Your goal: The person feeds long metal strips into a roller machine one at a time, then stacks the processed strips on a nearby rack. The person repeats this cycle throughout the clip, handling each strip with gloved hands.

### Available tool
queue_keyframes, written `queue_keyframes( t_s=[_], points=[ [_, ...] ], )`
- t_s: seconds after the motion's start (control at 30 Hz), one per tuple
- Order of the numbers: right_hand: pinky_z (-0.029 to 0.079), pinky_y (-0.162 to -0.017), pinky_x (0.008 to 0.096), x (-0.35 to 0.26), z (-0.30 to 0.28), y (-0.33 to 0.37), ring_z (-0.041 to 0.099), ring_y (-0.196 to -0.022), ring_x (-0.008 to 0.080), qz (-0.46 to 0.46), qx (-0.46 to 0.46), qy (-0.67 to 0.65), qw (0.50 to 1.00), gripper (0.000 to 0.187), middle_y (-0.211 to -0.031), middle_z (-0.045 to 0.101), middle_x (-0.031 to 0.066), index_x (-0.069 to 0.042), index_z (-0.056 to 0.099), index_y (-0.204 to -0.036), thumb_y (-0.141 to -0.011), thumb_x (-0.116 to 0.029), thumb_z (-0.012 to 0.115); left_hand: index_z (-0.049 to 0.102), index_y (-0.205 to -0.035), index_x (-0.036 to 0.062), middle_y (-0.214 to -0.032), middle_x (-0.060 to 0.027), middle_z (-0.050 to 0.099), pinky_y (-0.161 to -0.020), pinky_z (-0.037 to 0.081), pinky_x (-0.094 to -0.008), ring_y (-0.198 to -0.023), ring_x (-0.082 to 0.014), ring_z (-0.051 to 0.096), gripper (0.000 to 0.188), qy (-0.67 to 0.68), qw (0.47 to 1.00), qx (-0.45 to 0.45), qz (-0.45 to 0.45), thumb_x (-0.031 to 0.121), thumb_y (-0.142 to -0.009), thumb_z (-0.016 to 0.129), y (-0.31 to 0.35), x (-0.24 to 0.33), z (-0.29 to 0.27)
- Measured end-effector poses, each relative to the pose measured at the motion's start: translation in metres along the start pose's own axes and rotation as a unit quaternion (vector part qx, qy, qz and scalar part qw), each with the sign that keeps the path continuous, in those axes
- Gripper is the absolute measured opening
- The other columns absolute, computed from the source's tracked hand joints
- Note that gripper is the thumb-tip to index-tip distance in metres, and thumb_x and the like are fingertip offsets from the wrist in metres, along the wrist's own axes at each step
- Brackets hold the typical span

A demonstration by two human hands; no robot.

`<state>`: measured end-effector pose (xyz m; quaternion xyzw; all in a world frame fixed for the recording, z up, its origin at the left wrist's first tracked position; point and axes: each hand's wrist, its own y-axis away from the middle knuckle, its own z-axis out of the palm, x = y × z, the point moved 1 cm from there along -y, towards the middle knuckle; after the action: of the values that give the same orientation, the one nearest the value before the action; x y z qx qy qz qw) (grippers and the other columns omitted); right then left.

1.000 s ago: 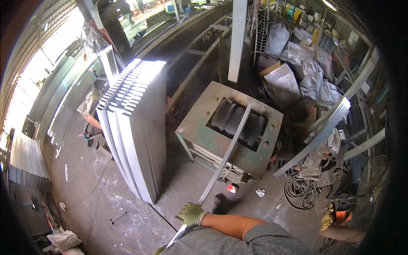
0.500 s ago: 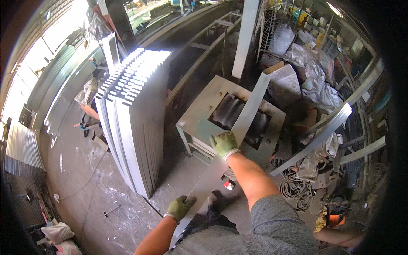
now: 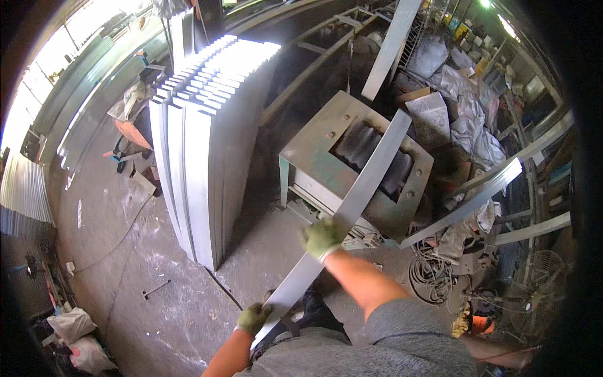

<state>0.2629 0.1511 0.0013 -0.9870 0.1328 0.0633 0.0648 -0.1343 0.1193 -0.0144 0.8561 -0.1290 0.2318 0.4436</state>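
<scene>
A long flat metal strip slants from my body up across a low metal machine, lying over the dark roller-like parts in its top opening. In a green work glove, my left hand is closed on the near part of the strip. My right hand, gloved alike, grips the strip's left edge farther up, just short of the machine's front side. Some of its fingers are blurred. The strip's far end reaches past the machine's back right edge.
A tall stack of shiny metal profiles stands left of the machine. A leaning metal bar, coiled cable and a fan are at right. Another person's yellow glove shows low right. A hammer-like tool lies on the floor.
Both hands and the strip have come back toward me relative to the machine. My right hand has left the machine's front edge area and is now nearer my body. The view has shifted slightly.
</scene>
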Motion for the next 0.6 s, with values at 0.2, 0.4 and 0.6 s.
queue_keyframes(
  t_s=[0.2,0.4,0.6],
  points=[
    [0.050,-0.097,0.0556,-0.147,0.033,0.085,0.077,-0.078,0.0350,-0.014,-0.017,-0.089,0.996,0.055,-0.078,0.080,0.0123,-0.014,0.081,-0.071,-0.111,-0.046,0.058,0.085,-0.118,0.0048,-0.111,-0.0245,0.084,-0.095,0.061,-0.0500,-0.108,-0.0421,0.081,0.060,0.077,0.995,0.021,-0.052,0.062,-0.101,0.078,0.090,-0.164,0.007],
    [0.049,-0.101,0.0551,-0.214,0.021,0.127,0.077,-0.082,0.0339,-0.041,-0.095,-0.109,0.989,0.054,-0.082,0.082,0.0110,-0.014,0.083,-0.078,-0.113,-0.044,0.055,0.086,-0.115,0.0063,-0.108,-0.0212,0.085,-0.092,0.061,-0.0468,-0.102,-0.0383,0.082,0.056,0.068,0.995,0.007,-0.078,0.060,-0.101,0.078,0.136,-0.235,-0.004],
    [0.047,-0.104,0.0567,-0.266,0.021,0.143,0.077,-0.090,0.0320,-0.091,-0.154,-0.173,0.969,0.051,-0.087,0.083,0.0089,-0.016,0.085,-0.083,-0.113,-0.045,0.055,0.085,-0.119,0.0046,-0.109,-0.0196,0.086,-0.091,0.062,-0.0455,-0.102,-0.0309,0.083,0.051,0.002,0.997,0.010,-0.081,0.053,-0.106,0.075,0.176,-0.291,-0.042]
  ],
)
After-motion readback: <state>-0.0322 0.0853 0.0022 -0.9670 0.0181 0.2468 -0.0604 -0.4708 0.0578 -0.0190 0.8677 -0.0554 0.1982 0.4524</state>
